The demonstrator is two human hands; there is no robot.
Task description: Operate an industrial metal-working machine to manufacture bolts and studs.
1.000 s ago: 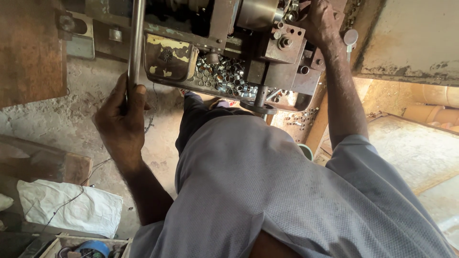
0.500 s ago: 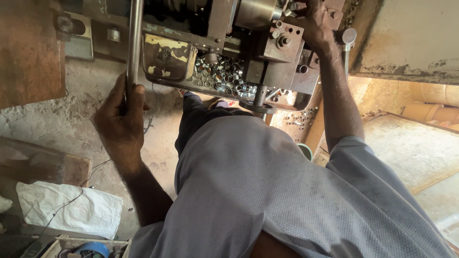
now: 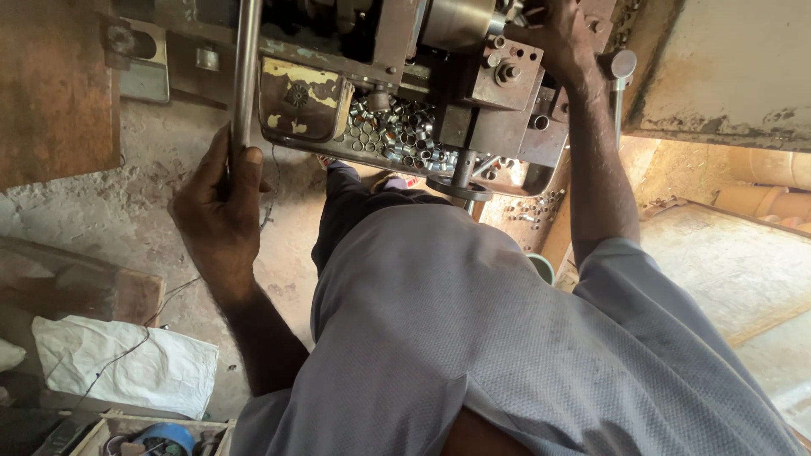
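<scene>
My left hand (image 3: 221, 207) is wrapped around the lower end of a long grey metal lever bar (image 3: 246, 72) that runs up past the top edge. My right hand (image 3: 564, 38) reaches up at the top right and grips a part of the dark, worn metal machine (image 3: 473, 72); what it holds is hidden by the fingers. Below the machine a tray (image 3: 296, 105) with chipped yellow paint holds several small shiny metal rings (image 3: 397, 135). My grey shirt (image 3: 473, 338) fills the lower middle of the view.
A rusty brown plate (image 3: 55, 84) stands at the top left. A white sack (image 3: 127, 363) lies on the dusty concrete floor at the lower left, next to a box with a blue tape roll (image 3: 165, 439). A pale slab (image 3: 735, 67) is at the top right.
My left hand has stayed on the lever bar. My right hand has shifted slightly up and left on the machine. The view has drifted a little.
</scene>
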